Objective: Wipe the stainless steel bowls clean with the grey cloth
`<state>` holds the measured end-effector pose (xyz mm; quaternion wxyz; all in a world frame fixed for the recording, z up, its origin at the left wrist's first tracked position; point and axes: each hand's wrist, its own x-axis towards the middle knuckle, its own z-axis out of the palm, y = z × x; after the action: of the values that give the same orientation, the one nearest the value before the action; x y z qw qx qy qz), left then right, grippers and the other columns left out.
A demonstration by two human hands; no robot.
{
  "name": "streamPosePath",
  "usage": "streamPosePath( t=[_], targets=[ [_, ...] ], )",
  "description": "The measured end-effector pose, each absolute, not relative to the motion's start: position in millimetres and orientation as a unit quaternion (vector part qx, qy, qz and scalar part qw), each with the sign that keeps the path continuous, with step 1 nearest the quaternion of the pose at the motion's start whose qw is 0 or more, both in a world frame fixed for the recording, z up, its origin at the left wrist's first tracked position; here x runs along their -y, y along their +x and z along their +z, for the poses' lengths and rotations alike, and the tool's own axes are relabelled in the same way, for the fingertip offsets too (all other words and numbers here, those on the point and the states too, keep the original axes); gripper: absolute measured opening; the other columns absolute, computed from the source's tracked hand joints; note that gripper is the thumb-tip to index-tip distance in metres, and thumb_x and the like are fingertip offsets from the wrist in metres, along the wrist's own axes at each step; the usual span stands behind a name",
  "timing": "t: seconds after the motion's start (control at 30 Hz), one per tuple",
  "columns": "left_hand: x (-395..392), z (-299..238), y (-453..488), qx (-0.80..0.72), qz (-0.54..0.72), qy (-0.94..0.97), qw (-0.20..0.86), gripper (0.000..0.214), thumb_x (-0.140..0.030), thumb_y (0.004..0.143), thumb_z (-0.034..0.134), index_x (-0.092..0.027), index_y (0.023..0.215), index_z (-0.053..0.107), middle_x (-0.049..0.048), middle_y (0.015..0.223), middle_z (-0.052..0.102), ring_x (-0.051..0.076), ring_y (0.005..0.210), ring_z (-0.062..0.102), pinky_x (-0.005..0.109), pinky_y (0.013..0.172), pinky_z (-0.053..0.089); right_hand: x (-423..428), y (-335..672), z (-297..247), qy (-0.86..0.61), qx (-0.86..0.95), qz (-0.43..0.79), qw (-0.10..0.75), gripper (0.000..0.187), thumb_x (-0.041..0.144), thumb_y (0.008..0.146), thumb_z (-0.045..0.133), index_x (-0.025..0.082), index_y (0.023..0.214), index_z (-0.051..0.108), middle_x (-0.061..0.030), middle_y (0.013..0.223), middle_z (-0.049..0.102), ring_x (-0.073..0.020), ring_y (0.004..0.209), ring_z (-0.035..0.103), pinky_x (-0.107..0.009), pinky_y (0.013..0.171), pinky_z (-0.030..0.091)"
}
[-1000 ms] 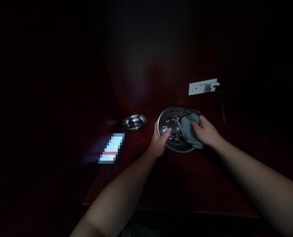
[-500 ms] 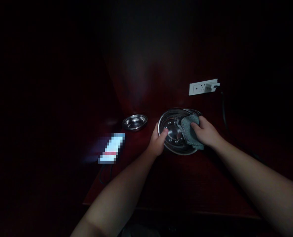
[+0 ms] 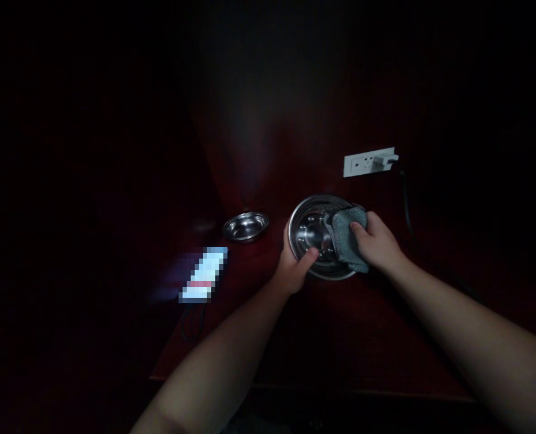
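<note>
Shiny metal bowl (image 3: 313, 232) is being held tilted up over the dark red table (image 3: 340, 337). Its rim is being gripped by the left hand (image 3: 295, 265), thumb curled inside. A grey cloth (image 3: 345, 244) is being pinched and pressed into the bowl by the right hand (image 3: 379, 244). A smaller bowl (image 3: 246, 225) is sitting nearby.

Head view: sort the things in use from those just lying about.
In use: left hand gripping the steel dish by its rim; right hand pressing the grey cloth into it.
Lying about: small steel bowl, lit phone, wall socket with plug.
</note>
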<state>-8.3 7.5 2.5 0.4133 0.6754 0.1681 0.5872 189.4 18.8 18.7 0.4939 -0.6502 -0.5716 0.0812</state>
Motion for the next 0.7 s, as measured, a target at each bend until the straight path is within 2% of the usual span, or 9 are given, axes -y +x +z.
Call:
streamPosePath(
  t=[0.27,0.7],
  targets=[
    [-9.5,1.4,-9.1,-0.191,0.589,0.657,0.430,0.068,-0.039,0.082,0.060,-0.022,0.139,0.028,0.0120,0.140,0.043,0.025,0.127,0.043,0.041,0.110,0.028,-19.4,188.2,15.9,-0.636,0.595,0.082,0.484,0.013,0.036,0.081,0.046,0.024,0.085,0.045,-0.0044,0.080,0.058,-0.0230,0.075,0.057,-0.035,0.067,0.043],
    [-11.0,4.2,-12.1,-0.228,0.593,0.637,0.437,0.071,-0.055,0.078,0.058,-0.021,0.136,0.036,0.0114,0.134,0.050,0.027,0.122,0.048,0.042,0.107,0.032,-17.5,187.6,14.2,-0.620,0.611,0.046,0.489,0.018,0.038,0.080,0.048,0.022,0.088,0.049,-0.0051,0.076,0.059,-0.0235,0.071,0.057,-0.035,0.064,0.043]
  ],
)
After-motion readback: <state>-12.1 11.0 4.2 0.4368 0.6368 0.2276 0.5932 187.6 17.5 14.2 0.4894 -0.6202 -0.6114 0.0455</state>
